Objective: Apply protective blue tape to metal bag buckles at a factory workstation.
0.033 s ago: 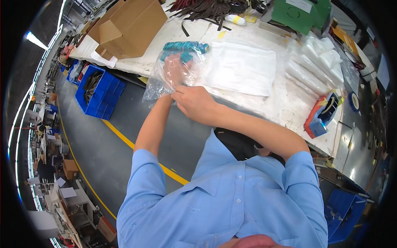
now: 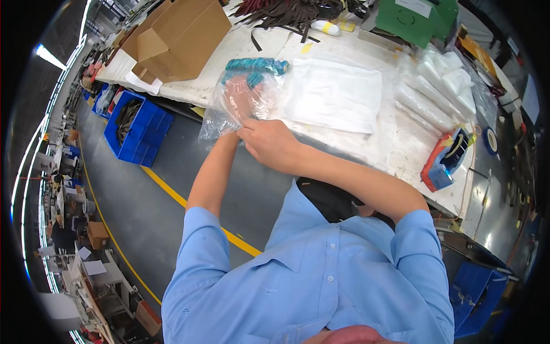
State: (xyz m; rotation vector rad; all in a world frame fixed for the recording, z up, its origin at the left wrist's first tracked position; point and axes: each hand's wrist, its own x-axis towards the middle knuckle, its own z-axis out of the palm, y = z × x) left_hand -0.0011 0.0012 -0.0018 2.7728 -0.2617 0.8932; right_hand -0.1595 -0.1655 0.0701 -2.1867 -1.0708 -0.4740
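A clear plastic bag (image 2: 214, 119) lies over the table's front edge, its open end toward me. Inside it are rolled teal bundles (image 2: 263, 65), lined up along the far end, and one smaller teal piece (image 2: 254, 79) nearer. My left hand (image 2: 238, 94) reaches into the bag up to the wrist, against the teal bundles; glare on the plastic blurs its fingers. At the bag's mouth, beside my left wrist, my right hand (image 2: 269, 143) is closed, pinching the plastic edge between thumb and fingers.
Right of the bag lies a flat white sheet (image 2: 335, 96). Clear bag stacks (image 2: 424, 97), a red-and-blue tape dispenser (image 2: 442, 160) and a green box (image 2: 409, 22) stand farther right. A cardboard box (image 2: 177, 43) sits at the left; a blue bin (image 2: 146, 135) is on the floor.
My left hand has shifted slightly inside the bag, and less teal shows beside its fingers. The right hand keeps its place.
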